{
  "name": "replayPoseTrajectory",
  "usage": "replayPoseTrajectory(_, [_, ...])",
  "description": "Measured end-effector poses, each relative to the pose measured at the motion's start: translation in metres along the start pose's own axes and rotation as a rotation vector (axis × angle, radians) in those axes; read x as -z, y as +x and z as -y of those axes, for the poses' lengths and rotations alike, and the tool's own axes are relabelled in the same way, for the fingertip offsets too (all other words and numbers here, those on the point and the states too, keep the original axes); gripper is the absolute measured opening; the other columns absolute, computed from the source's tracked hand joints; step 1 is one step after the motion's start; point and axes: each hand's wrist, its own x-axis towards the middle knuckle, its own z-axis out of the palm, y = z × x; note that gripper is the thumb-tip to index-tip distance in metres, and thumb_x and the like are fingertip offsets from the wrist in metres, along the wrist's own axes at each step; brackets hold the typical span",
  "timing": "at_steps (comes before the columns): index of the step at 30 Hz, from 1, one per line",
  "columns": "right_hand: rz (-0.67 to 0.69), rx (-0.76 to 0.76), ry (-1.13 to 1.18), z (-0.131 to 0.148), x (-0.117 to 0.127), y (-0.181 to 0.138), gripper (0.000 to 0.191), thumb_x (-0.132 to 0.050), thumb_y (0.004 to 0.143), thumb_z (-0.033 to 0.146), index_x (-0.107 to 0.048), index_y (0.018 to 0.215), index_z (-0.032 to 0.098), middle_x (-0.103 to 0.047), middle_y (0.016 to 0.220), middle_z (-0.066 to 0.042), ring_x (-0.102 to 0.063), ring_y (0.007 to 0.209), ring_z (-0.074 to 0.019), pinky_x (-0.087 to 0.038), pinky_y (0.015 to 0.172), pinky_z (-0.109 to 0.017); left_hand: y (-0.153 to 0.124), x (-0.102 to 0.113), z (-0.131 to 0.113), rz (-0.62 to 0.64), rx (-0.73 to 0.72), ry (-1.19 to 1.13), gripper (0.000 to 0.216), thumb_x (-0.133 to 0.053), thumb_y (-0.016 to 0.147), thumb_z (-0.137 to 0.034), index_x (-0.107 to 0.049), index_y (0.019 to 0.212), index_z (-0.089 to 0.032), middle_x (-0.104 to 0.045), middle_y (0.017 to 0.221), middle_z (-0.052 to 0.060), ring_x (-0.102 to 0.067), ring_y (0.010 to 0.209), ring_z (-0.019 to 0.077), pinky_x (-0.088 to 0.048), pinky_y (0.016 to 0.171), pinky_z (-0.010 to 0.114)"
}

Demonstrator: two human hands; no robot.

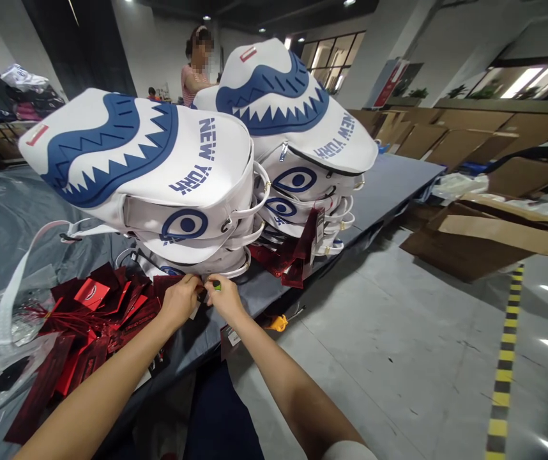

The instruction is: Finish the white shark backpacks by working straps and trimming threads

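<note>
My left hand [181, 299] and my right hand [225, 298] meet at the table's front edge, below the left stack of backpacks. Fingers pinched, both hands close on something small and dark that I cannot make out. A green and black band [216, 285] shows on a right-hand finger. Just above my hands is the stack's lowest white backpack [211, 264]; a white backpack with a blue shark mouth [144, 150] tops it. Left of my left hand lies a pile of red hang tags [96, 319] with red strings.
A second stack of white backpacks [274, 96] stands to the right, with red tags [300, 255] hanging from it. An orange-handled tool [278, 322] juts out at the table edge. An open cardboard box [470, 239] sits on the floor. Another person [195, 73] stands behind.
</note>
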Motion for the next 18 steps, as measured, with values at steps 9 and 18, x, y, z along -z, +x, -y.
replayPoseTrajectory(9, [0.019,0.063,0.056,0.016,0.01,-0.029,0.023,-0.053,0.079,0.01,-0.065,0.097,0.017,-0.069,0.097,-0.009,-0.063,0.092,-0.0229,-0.05,0.086,-0.037,-0.013,0.001,-0.046,-0.238,0.07,-0.801,0.016,-0.066,0.082,-0.025,-0.074,0.095,-0.019,-0.073,0.095,0.004,-0.065,0.087,0.0162,-0.049,0.077,0.026])
replayPoseTrajectory(18, [0.022,-0.163,0.414,0.023,0.015,-0.034,0.017,-0.06,0.076,0.022,-0.063,0.092,0.019,-0.064,0.077,-0.001,-0.058,0.066,-0.0155,-0.047,0.063,-0.028,-0.015,-0.005,-0.045,-0.328,0.348,-1.208,0.042,-0.066,0.08,-0.043,-0.064,0.113,-0.017,-0.07,0.103,0.007,-0.062,0.074,0.0123,-0.043,0.059,0.021])
